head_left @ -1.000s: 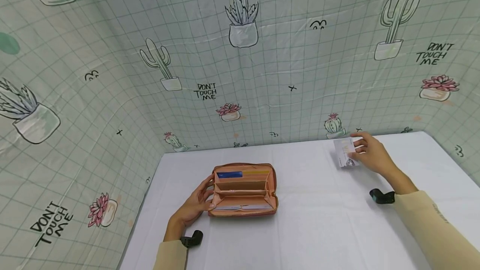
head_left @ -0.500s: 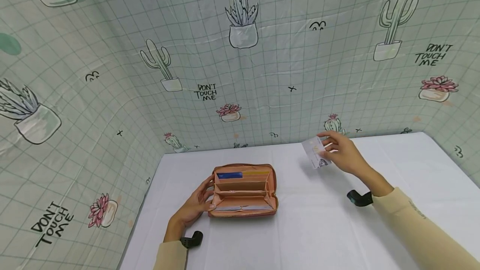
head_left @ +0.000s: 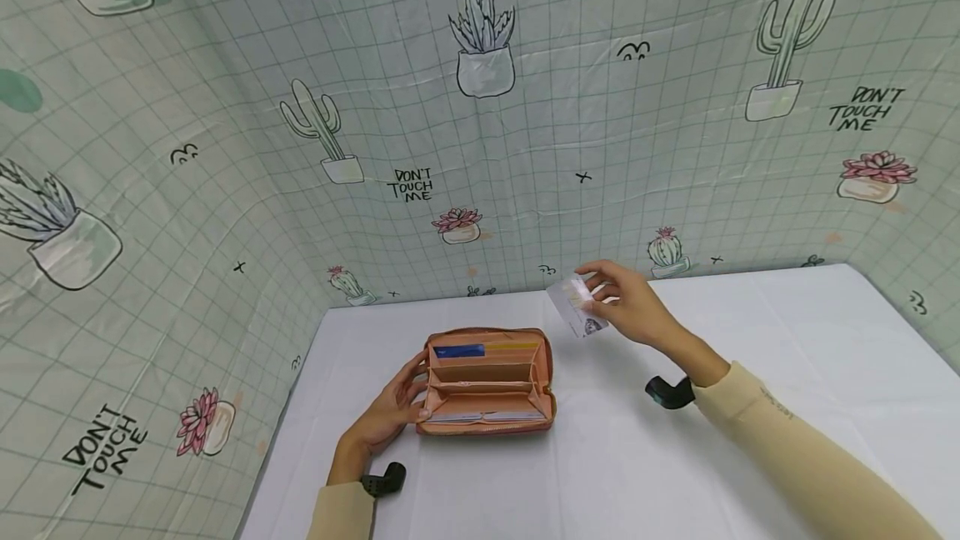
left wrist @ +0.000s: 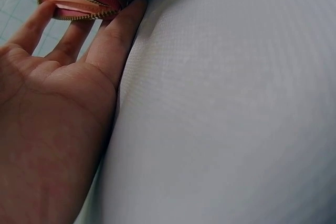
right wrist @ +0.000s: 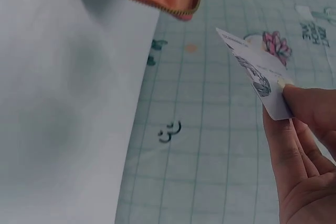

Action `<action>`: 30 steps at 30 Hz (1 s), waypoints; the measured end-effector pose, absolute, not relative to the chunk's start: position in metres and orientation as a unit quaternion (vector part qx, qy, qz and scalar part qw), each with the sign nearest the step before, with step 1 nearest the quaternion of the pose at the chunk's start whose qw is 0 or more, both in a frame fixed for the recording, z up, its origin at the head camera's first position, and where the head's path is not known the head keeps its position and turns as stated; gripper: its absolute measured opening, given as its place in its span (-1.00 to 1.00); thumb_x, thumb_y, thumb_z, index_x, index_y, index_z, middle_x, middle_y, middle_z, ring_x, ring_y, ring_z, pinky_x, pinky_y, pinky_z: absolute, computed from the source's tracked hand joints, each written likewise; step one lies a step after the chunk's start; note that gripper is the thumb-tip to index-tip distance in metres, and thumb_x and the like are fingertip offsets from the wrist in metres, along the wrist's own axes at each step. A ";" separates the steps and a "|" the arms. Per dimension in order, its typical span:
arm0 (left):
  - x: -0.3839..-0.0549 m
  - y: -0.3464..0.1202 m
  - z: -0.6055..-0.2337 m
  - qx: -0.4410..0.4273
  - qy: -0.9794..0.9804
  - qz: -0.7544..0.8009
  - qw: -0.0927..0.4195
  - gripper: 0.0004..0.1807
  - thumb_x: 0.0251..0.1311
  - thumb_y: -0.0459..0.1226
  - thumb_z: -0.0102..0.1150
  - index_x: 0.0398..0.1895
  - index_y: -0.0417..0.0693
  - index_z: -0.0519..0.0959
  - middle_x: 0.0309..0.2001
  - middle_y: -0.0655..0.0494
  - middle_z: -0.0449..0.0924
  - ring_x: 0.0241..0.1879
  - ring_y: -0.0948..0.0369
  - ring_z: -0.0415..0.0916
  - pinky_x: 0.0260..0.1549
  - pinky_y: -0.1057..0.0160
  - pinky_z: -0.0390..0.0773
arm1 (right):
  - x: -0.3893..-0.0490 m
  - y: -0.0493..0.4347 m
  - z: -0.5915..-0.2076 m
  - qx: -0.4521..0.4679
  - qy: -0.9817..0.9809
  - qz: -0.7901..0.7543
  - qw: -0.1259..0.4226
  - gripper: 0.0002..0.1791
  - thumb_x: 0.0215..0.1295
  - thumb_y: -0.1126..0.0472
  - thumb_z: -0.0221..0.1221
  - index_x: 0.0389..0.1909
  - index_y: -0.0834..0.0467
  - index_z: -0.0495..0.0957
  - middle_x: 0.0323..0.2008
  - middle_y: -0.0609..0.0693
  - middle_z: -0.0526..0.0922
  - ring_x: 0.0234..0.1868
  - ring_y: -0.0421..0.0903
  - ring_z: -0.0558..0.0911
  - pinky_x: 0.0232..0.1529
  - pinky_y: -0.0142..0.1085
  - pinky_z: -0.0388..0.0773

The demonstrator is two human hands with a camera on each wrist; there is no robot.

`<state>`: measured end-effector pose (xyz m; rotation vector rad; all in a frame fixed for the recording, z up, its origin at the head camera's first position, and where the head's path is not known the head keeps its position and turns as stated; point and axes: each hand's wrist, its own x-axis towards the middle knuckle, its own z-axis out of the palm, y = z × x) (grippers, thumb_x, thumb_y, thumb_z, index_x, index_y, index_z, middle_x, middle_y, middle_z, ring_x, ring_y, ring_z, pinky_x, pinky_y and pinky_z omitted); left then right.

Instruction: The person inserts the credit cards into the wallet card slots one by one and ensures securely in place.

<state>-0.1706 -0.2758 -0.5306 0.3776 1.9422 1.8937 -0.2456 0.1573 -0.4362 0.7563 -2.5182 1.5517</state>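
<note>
An orange zip-around wallet (head_left: 486,373) lies unzipped and spread on the white table, its compartments facing up. A blue card (head_left: 460,351) and a yellow card edge (head_left: 513,346) show in its back slots, and pale card edges (head_left: 486,417) along its front. My left hand (head_left: 386,408) holds the wallet's left end; in the left wrist view its fingertips (left wrist: 137,9) meet the zipped edge. Up and to the right of the wallet, my right hand (head_left: 630,304) pinches a white printed card (head_left: 573,305) between thumb and fingers, above the table. The right wrist view shows dark print on this card.
The white-covered table (head_left: 637,473) extends around the wallet. Behind and to the left rises a grid-patterned cloth (head_left: 525,148) with printed cacti. A black wrist device (head_left: 384,480) sits on the left wrist and another black device (head_left: 670,392) on the right.
My right hand has carried the white card leftward from the table's far right side to near the wallet, and the card has tilted. The left hand and the wallet have stayed still.
</note>
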 end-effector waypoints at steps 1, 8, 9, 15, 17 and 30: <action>-0.171 -0.276 -0.531 0.135 0.695 0.677 0.200 0.19 0.25 -0.24 0.49 0.75 -0.11 -0.15 0.57 -0.32 -0.01 0.33 0.30 0.39 0.28 0.31 0.45 | -0.246 0.153 -0.436 0.251 -0.823 0.508 0.044 -0.46 0.30 0.60 0.28 0.30 0.41 0.48 -0.03 0.31 0.66 -0.12 0.14 0.75 -0.18 -0.38 0.65; -0.170 -0.276 -0.530 0.138 0.699 0.674 0.197 0.19 0.25 -0.24 0.49 0.75 -0.11 -0.14 0.58 -0.34 -0.03 0.33 0.32 0.39 0.29 0.35 0.42 | -0.247 0.122 -0.435 0.273 -0.818 0.505 0.042 -0.49 0.31 0.59 0.28 0.28 0.36 0.51 -0.05 0.25 0.67 -0.12 0.10 0.75 -0.14 -0.21 0.69; -0.170 -0.276 -0.530 0.139 0.698 0.674 0.197 0.19 0.25 -0.25 0.49 0.75 -0.11 -0.15 0.58 -0.35 -0.04 0.33 0.32 0.40 0.29 0.36 0.42 | -0.246 0.118 -0.435 0.276 -0.817 0.504 0.042 -0.49 0.32 0.59 0.28 0.28 0.36 0.51 -0.05 0.25 0.67 -0.13 0.09 0.75 -0.14 -0.19 0.69; -0.170 -0.276 -0.529 0.143 0.695 0.677 0.197 0.19 0.25 -0.26 0.48 0.75 -0.12 -0.15 0.58 -0.36 -0.04 0.33 0.31 0.40 0.28 0.33 0.43 | -0.245 0.098 -0.439 0.293 -0.817 0.495 0.034 -0.50 0.34 0.57 0.28 0.28 0.33 0.53 -0.04 0.21 0.67 -0.12 0.06 0.74 -0.14 -0.18 0.69; -0.170 -0.276 -0.530 0.141 0.695 0.677 0.198 0.18 0.24 -0.26 0.48 0.75 -0.11 -0.15 0.58 -0.34 -0.03 0.34 0.29 0.39 0.28 0.32 0.44 | -0.244 0.093 -0.441 0.296 -0.820 0.490 0.033 -0.51 0.35 0.56 0.28 0.28 0.31 0.53 -0.04 0.20 0.67 -0.11 0.05 0.74 -0.12 -0.17 0.70; -0.170 -0.278 -0.531 0.141 0.691 0.681 0.200 0.17 0.25 -0.29 0.46 0.75 -0.10 -0.14 0.53 -0.18 0.09 0.36 0.27 0.38 0.29 0.29 0.45 | -0.243 0.078 -0.453 0.305 -0.833 0.460 0.039 -0.54 0.38 0.52 0.29 0.26 0.26 0.55 -0.06 0.17 0.69 -0.10 0.08 0.74 -0.12 -0.13 0.71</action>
